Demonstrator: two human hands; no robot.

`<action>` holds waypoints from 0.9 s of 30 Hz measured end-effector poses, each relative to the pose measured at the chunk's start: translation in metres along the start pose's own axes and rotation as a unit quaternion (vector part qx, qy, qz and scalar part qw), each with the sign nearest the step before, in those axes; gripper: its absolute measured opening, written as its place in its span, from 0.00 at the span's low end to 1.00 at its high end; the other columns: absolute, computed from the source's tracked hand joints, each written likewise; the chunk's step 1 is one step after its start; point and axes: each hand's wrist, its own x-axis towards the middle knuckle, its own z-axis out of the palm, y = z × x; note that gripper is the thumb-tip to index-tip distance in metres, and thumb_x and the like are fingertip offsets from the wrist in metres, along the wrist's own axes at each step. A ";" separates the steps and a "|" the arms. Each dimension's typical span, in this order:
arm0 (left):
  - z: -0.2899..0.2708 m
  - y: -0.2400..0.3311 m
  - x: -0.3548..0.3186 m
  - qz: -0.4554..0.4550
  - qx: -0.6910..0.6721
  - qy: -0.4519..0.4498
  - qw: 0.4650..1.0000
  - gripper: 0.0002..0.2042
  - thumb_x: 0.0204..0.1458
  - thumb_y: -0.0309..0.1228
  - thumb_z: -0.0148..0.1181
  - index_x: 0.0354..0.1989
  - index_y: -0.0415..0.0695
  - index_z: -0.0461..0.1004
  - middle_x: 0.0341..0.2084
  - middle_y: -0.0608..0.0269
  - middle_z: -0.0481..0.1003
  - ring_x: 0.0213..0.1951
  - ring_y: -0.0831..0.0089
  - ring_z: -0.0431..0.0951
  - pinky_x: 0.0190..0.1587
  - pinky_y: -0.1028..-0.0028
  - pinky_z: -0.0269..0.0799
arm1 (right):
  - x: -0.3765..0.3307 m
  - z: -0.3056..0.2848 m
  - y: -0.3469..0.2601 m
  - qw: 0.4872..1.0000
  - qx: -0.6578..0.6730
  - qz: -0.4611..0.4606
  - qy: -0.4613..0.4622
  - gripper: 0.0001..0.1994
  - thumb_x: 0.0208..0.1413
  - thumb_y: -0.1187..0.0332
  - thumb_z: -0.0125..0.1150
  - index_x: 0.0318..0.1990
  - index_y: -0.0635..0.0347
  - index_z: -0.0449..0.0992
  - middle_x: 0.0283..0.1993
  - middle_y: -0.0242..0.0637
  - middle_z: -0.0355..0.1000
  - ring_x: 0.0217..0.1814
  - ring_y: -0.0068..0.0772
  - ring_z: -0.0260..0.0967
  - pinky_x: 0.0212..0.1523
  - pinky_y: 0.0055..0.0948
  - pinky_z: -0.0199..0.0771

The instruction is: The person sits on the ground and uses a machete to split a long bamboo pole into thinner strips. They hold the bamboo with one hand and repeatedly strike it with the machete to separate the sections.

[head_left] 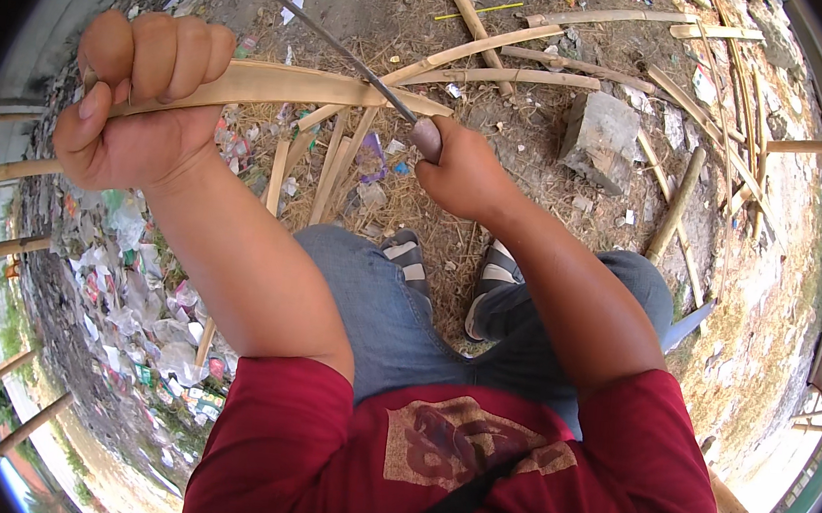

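- The bamboo strip (279,86), pale and flat, runs across the upper middle of the view, held up above the ground in front of the person's knees.
- The left hand (134,96) is clenched around the left end of the bamboo strip, fingers curled over its top and thumb pressed along the near side.
- The knife (351,53) lies slantwise over the bamboo strip, its long thin blade crossing the strip near the strip's right end and pointing up and to the left.
- The right hand (464,173) is closed tight on the knife's handle, just right of and below the right tip of the bamboo strip.
- Below the bamboo strip, more split bamboo pieces (326,164) stand leaning together, their tops reaching up to it.
- Further below are the person's blue jeans (395,324), two grey striped shoes (411,257) and a red shirt (313,455).
- Right of the bamboo strip, well apart, a grey stone block (601,136) sits on the straw-strewn ground.
- Above and right of the bamboo strip, long bamboo poles (537,76) lie scattered around the stone block.
- Lower left of the bamboo strip, a heap of plastic litter (130,299) covers the ground.
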 end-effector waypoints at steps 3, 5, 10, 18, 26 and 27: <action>-0.002 0.002 0.002 0.008 -0.001 0.000 1.000 0.14 0.48 0.38 0.55 0.22 0.53 0.54 0.15 0.74 0.55 0.19 0.79 0.50 0.27 0.72 0.45 | 0.011 0.011 0.071 0.980 -0.079 0.179 -0.029 0.18 0.49 0.67 0.60 0.47 0.68 0.74 0.41 0.58 0.77 0.47 0.58 0.76 0.48 0.48 0.74; 0.001 0.001 0.005 0.009 -0.011 -0.014 1.000 0.14 0.48 0.38 0.55 0.22 0.53 0.54 0.15 0.74 0.55 0.19 0.79 0.50 0.27 0.72 0.45 | 0.017 0.003 0.076 0.971 -0.032 0.226 -0.064 0.19 0.50 0.66 0.59 0.48 0.68 0.73 0.43 0.58 0.77 0.48 0.57 0.76 0.49 0.47 0.74; -0.002 0.001 0.005 0.002 -0.002 -0.013 1.000 0.13 0.48 0.38 0.54 0.22 0.54 0.54 0.15 0.75 0.55 0.19 0.79 0.51 0.27 0.72 0.45 | 0.008 -0.002 0.016 0.993 0.022 0.108 -0.041 0.17 0.47 0.67 0.62 0.43 0.67 0.73 0.33 0.50 0.76 0.36 0.47 0.76 0.40 0.41 0.74; -0.017 0.010 -0.008 0.001 -0.012 0.019 1.000 0.13 0.47 0.38 0.54 0.22 0.54 0.54 0.15 0.75 0.55 0.20 0.79 0.51 0.28 0.72 0.46 | 0.013 0.013 0.011 0.996 0.048 0.061 -0.034 0.15 0.48 0.69 0.60 0.42 0.68 0.72 0.36 0.53 0.76 0.40 0.51 0.75 0.43 0.43 0.73; -0.020 0.013 -0.007 0.005 0.004 0.044 0.999 0.12 0.46 0.38 0.54 0.22 0.53 0.55 0.15 0.75 0.54 0.20 0.79 0.51 0.28 0.72 0.47 | 0.003 0.012 0.000 0.990 0.048 0.126 -0.041 0.17 0.47 0.67 0.62 0.44 0.69 0.72 0.40 0.59 0.76 0.45 0.61 0.75 0.48 0.47 0.74; -0.021 0.013 -0.007 0.006 0.001 0.047 0.999 0.12 0.46 0.37 0.54 0.22 0.54 0.55 0.15 0.75 0.54 0.20 0.79 0.51 0.29 0.72 0.47 | 0.000 0.012 -0.017 0.996 0.047 0.072 -0.037 0.18 0.47 0.68 0.62 0.44 0.69 0.72 0.40 0.60 0.76 0.45 0.62 0.75 0.47 0.48 0.74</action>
